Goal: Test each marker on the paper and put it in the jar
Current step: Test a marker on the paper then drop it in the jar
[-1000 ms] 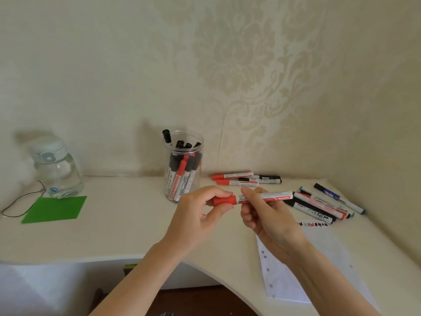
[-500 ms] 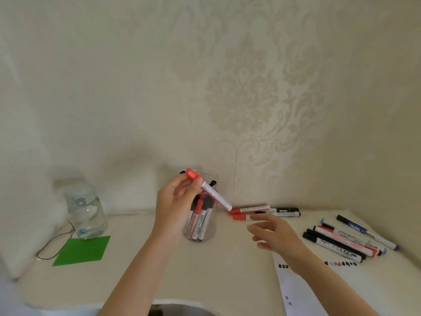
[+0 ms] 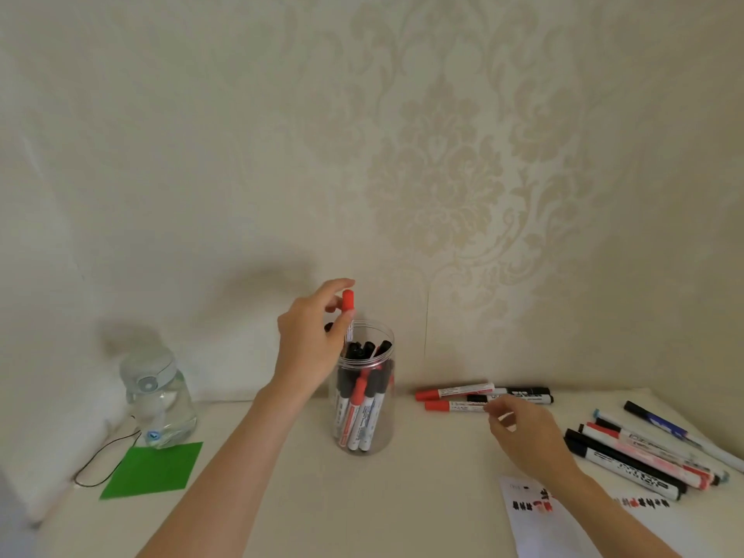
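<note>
Red marker (image 3: 348,306): stands upright over the left part of the jar's mouth, red cap on top, white barrel dipping just inside the rim.
Left hand (image 3: 312,344): pinches the red marker just below its cap between thumb and fingers; the hand covers the upper left of the jar.
Jar (image 3: 384,420): clear, round, upright on the table's middle, near the far wall; it holds a bunch of black-capped and red-capped markers standing on end.
Right hand (image 3: 523,430): hovers low over the table right of the jar, fingers loosely curled, fingertips (image 3: 493,408) at the near red marker of the far group; whether they touch it cannot be told, and nothing is gripped.
Far group of markers (image 3: 483,396): two red-capped and two black ones lying sideways by the wall, right of the jar.
Right group of markers (image 3: 644,457): black, red and blue ones lying side by side, slanted, at the right edge.
Paper (image 3: 539,517): white sheet at the near right, partly under the right forearm, with red and black test strokes on it.
Table (image 3: 282,497): pale cream top.
Water bottle (image 3: 159,400): clear, pale lid, far left.
Green square (image 3: 155,469): flat, just in front of the bottle.
Black cord (image 3: 104,457): curls beside the green square's left.
</note>
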The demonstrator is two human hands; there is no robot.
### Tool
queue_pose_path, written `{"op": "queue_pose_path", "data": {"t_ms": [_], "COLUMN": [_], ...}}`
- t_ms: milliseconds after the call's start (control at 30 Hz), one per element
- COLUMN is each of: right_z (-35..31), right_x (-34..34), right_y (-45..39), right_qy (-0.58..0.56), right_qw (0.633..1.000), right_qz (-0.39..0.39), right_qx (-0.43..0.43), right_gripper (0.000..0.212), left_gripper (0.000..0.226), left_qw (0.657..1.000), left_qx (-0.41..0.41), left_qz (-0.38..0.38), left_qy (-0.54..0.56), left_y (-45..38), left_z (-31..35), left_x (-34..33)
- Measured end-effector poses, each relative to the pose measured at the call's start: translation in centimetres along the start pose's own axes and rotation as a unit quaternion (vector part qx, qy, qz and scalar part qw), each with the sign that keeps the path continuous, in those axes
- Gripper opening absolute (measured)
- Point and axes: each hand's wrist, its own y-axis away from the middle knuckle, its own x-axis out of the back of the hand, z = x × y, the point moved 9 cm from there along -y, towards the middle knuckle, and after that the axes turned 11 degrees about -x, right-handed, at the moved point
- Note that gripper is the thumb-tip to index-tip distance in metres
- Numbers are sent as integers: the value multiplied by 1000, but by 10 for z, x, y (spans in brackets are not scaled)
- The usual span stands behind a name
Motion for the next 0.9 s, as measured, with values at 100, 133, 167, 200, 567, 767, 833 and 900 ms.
{"op": "queue_pose_path", "data": {"t_ms": [100,133,167,200,567,767,833,900], "right_z": [-2,-3,-4,-5,-7,-27,-29,-26], "right_x": [-17,-21,-25,-28,-39,-2,18,30], "right_y": [-12,-15,-18,-21,-29,5,19,36], "right_qy": [126,165,194,214,326,76,-9,-77], "right_qw": [990,984,978,974,942,991,995,991], "right_qz": [14,17,18,19,19,-56,-72,-101], "right_qx": [57,68,68,66,75,92,64,29], "right_gripper": [34,38,40,40,30,14,12,15], "left_gripper": [29,25,21,18,38,19,32,48], "left_qw": [997,995,994,993,972,961,949,937], "left_qx": [4,6,4,-2,-70,-243,-221,-180], "left_qz": [-29,-36,-42,-48,-141,-133,-224,-300], "left_qy": [-75,-88,-99,-112,-172,-17,-4,-20], "left_y": [4,6,7,8,15,54,76,98], "left_z": [-11,-14,-16,-18,-5,90,91,82], "left_x": [-12,-15,-18,-20,-37,-78,-114,-142]}}
